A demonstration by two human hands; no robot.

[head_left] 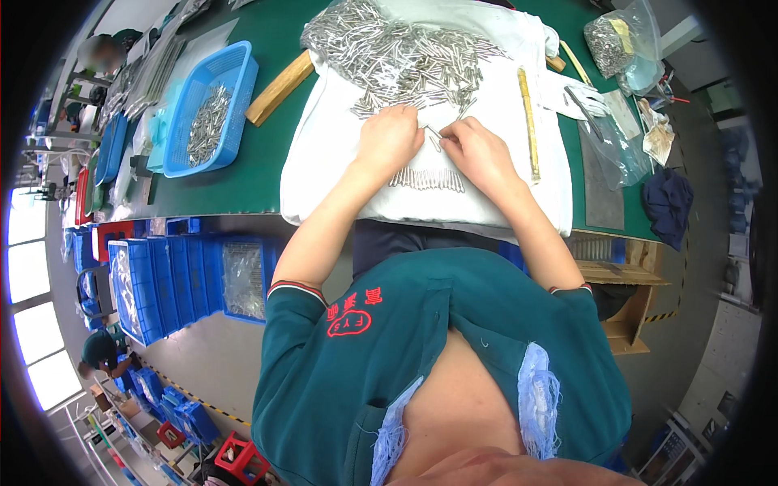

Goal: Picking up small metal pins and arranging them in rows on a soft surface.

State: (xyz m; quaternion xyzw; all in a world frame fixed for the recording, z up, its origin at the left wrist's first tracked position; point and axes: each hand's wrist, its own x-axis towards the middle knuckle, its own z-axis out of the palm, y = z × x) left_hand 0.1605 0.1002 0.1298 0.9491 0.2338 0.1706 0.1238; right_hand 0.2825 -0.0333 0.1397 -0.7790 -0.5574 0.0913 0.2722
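A loose heap of small silvery metal pins [405, 61] spreads over the far half of a white cloth [324, 162]. My left hand [391, 139] rests at the heap's near edge, its fingers curled; what they hold, if anything, is hidden. To its right, my right hand [481, 154] has thumb and fingertips drawn together by a pin [434, 139] in the gap between the hands. Whether that pin is gripped is too small to tell. Nearer to me, below both hands, a neat row of pins [427, 180] lies side by side on the cloth.
At left stands a blue basket [243, 105] with more pins, beside a wooden bar [279, 87]. A yellowish stick [528, 121] lies on the cloth's right side. Farther right are a glove [575, 99], plastic bags and a bag of metal parts [608, 49]. Blue crates [162, 283] stand below the table.
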